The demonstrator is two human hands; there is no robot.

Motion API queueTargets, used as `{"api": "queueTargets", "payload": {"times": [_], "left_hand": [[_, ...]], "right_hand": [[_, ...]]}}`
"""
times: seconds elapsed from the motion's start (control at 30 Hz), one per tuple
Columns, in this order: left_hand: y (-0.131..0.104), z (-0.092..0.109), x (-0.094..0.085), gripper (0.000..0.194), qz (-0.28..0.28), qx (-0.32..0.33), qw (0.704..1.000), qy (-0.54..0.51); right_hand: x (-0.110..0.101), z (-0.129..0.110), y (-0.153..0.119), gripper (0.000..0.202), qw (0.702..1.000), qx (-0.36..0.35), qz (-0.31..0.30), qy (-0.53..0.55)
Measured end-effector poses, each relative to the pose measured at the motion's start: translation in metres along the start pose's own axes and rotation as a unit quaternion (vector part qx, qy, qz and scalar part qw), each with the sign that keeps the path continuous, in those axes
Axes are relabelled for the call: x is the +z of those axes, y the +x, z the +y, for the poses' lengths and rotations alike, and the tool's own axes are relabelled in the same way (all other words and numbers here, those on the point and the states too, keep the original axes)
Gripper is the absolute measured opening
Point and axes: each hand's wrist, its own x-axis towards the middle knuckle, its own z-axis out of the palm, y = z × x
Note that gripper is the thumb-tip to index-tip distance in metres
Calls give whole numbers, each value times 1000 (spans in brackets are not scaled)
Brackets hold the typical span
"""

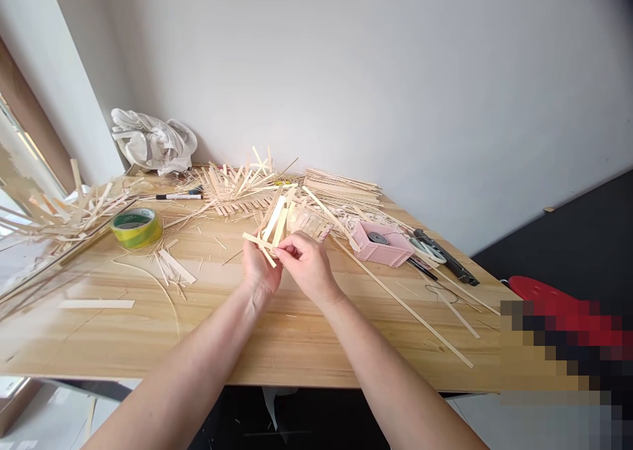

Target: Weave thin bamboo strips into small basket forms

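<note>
A small piece of woven pale bamboo strips (277,223), its loose ends sticking up and outward, is held above the middle of the wooden table. My left hand (261,271) is closed around its underside, with the fingers mostly hidden behind the strips. From the right, my right hand (307,263) pinches at the lower edge of the piece, thumb and forefinger together on a strip end. Just behind the right hand lies another woven lattice of strips (310,222), partly covered by loose ones.
Loose strips (227,186) are heaped at the back. A tape roll (136,227) and a marker (179,196) lie to the left. At right are a pink box (393,251), scissors (426,248) and a black tool (448,257). A white cloth bundle (153,140) sits by the wall.
</note>
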Motion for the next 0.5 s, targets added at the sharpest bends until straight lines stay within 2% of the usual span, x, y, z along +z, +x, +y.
{"api": "queueTargets", "payload": {"times": [0.33,0.5], "left_hand": [[-1,-3,-3,15,-44,26,998,28],[-2,-3,-3,14,-6,30,999,33]], "right_hand": [[-3,-2,3,16,1000,0,-8,-15],[3,-1,0,18,999,-10,-16,-25]]}}
